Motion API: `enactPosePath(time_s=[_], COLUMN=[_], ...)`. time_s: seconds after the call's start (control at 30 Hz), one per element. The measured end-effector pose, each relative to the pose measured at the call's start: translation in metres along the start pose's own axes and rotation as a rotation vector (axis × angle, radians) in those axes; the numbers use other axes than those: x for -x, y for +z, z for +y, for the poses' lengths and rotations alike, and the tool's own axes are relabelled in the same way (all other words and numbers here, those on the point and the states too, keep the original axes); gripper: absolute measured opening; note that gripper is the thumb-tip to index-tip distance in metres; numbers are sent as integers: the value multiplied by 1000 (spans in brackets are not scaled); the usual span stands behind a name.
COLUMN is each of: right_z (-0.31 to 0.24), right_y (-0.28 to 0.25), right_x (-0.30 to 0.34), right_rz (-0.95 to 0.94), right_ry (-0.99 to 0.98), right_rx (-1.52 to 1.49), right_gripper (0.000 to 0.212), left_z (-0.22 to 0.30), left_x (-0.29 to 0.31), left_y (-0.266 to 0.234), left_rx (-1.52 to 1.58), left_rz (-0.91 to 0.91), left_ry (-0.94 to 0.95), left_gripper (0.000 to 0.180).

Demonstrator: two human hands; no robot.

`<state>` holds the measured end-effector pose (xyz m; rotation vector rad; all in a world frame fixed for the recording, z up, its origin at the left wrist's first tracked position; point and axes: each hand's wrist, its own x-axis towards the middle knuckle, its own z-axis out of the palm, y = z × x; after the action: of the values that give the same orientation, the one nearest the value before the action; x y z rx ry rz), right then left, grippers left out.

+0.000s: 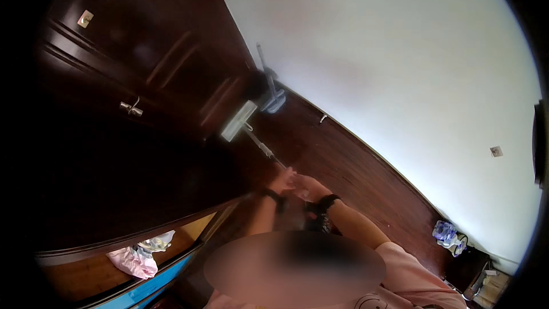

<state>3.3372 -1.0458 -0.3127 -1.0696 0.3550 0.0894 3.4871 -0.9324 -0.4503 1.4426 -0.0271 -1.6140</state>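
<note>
A flat mop with a pale rectangular head [239, 121] reaches out ahead of me over the dark wooden floor. Its thin metal handle runs back toward me, and both my hands are on its near end. My left hand [282, 180] is closed round the handle, with a dark band on the wrist. Close beside it on the right, my right hand [309, 187] is closed on the same handle, also below a dark wristband. The rest of the handle is hidden behind the hands or blurred.
A grey-blue long-handled dustpan [273, 102] stands in the corner by the white wall. Left is a dark door with a lever handle [131, 107]. An open compartment at lower left holds pink cloth [134, 260]. Purple-and-clear bottles [449, 236] stand along the wall at right.
</note>
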Motion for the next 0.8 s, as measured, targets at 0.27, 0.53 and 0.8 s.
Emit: enactPosePath(time_s=[0.27, 0.53, 0.8], right_z=[20, 5, 19], right_y=[-39, -70, -115], right_x=[95, 230, 336], right_rz=[97, 199, 279], right_ry=[322, 360, 263], right_rx=[-685, -540, -359], right_gripper=[22, 17, 41], left_z=[1, -39, -77], left_x=[42, 76, 68], left_y=[116, 240, 342], left_rx=[-31, -193, -299], left_rz=[-45, -143, -272], left_ry=[-217, -170, -212], left_gripper=[47, 47, 42])
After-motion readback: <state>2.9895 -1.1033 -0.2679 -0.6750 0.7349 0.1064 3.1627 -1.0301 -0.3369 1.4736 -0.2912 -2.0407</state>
